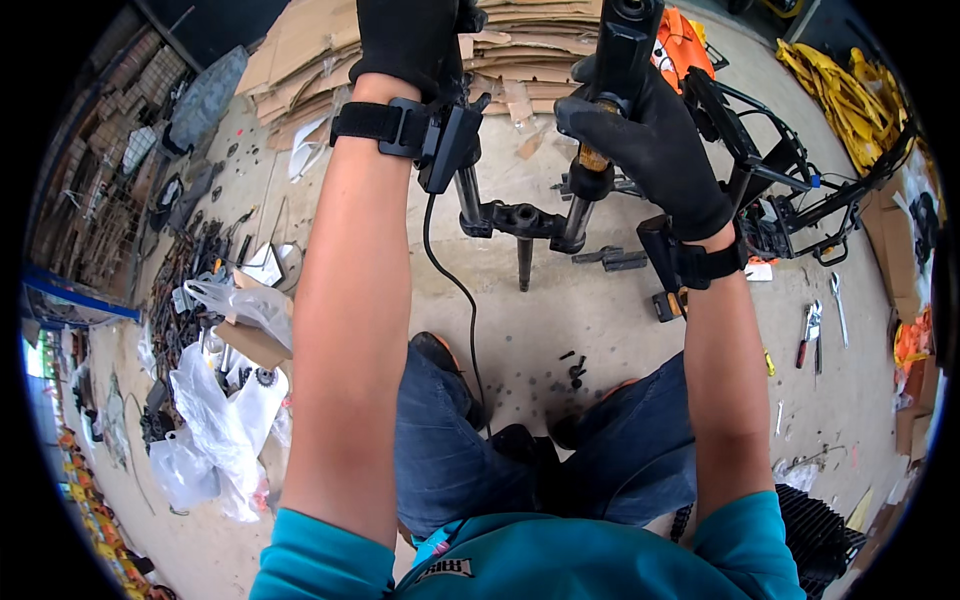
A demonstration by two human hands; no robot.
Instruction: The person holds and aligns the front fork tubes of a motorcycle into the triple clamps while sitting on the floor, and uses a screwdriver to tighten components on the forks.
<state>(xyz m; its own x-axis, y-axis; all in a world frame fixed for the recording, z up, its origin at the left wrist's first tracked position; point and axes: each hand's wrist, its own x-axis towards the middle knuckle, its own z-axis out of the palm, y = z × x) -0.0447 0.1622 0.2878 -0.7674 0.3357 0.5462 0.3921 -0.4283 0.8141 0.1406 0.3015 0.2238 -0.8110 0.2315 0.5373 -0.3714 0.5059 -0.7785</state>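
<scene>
I hold a motorcycle front fork upside down, its triple clamp [522,216] low and its steering stem pointing at the floor. My right hand [660,145], in a black glove, is wrapped round the right leg where the black lower tube [622,60] meets the shiny inner tube. My left hand [408,45], also gloved, closes at the left leg near the upper edge of the view; its fingers are mostly hidden. Below that hand shows the left leg's inner tube [467,195]. Each wrist carries a black strapped device, and a cable runs down from the left one.
Flattened cardboard [310,60] is stacked ahead. A black metal frame [770,170] stands at right, with yellow parts [845,95] beyond. Pliers [808,335] and a wrench [839,310] lie on the floor. Bolts [577,370] lie between my feet. Plastic bags [225,410] and metal parts clutter the left.
</scene>
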